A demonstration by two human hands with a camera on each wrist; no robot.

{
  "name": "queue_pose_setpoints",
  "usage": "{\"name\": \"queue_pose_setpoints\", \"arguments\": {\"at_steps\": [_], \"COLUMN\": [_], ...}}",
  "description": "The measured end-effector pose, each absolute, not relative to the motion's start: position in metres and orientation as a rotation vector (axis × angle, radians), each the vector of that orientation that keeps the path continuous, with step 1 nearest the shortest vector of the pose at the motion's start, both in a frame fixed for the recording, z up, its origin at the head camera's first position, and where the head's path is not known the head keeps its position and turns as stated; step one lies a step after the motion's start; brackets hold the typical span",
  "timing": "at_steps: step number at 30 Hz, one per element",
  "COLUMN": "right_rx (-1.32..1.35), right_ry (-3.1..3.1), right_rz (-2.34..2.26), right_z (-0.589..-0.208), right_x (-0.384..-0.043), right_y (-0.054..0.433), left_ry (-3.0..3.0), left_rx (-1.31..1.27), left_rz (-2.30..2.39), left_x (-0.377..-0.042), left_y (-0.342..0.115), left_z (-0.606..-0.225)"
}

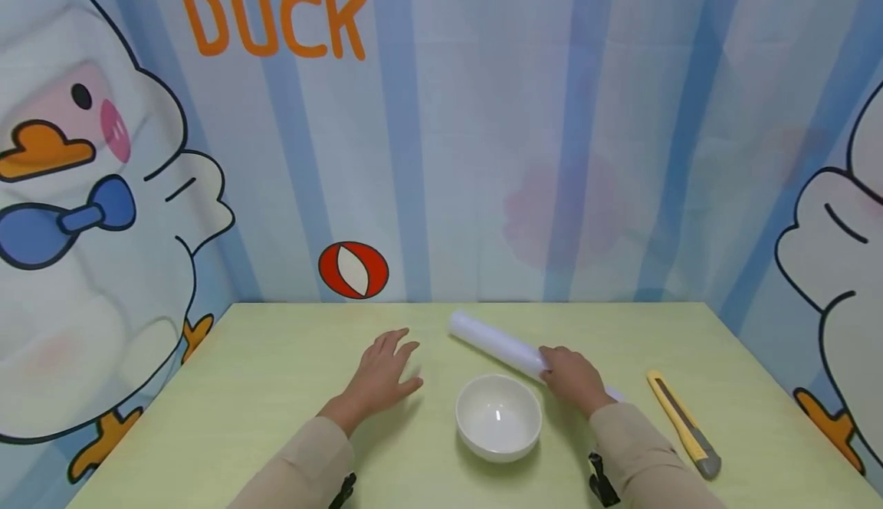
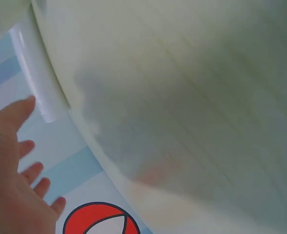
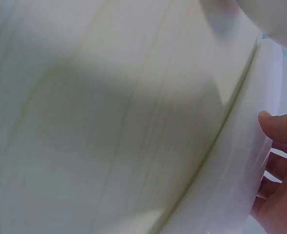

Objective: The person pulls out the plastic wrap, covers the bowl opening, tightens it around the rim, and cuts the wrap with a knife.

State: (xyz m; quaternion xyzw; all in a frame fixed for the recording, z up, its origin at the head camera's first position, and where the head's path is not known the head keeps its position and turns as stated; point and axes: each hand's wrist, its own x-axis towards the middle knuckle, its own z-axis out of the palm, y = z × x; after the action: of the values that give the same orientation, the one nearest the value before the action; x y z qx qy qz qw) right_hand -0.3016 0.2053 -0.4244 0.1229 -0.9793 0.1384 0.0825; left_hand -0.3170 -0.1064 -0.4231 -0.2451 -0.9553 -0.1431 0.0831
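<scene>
A long, shiny, whitish roll of cling film lies slantwise on the table behind the bowl. My right hand grips it near its right part, which the hand partly covers; in the right wrist view the thumb lies against the roll and the other fingers reach behind it. My left hand hovers left of the roll and bowl with fingers spread, holding nothing. A glossy white bowl stands upright between my forearms, its inside facing up.
A yellow and grey box cutter lies on the right of the pale yellow-green table, beside my right sleeve. Behind the table's far edge hangs a blue-striped cloth printed with ducks and a red ball.
</scene>
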Motion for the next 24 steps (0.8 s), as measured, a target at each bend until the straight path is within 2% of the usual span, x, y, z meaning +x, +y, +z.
{"name": "queue_pose_setpoints", "arguments": {"at_steps": [8, 15, 24], "right_rx": [0.458, 0.633, 0.634], "right_ry": [-2.872, -2.852, -2.851], "right_rz": [0.405, 0.281, 0.334], "right_z": [-0.43, -0.426, -0.425], "right_x": [-0.305, -0.305, -0.311], "right_y": [0.202, 0.197, 0.199], "left_ry": [-2.807, -2.835, -2.839], "left_rx": [-0.88, -0.884, -0.898], "left_rz": [-0.192, -0.173, -0.024], "left_x": [-0.342, -0.349, -0.358], "left_y": [-0.089, -0.078, -0.071], "left_z": [-0.422, -0.425, -0.428]}}
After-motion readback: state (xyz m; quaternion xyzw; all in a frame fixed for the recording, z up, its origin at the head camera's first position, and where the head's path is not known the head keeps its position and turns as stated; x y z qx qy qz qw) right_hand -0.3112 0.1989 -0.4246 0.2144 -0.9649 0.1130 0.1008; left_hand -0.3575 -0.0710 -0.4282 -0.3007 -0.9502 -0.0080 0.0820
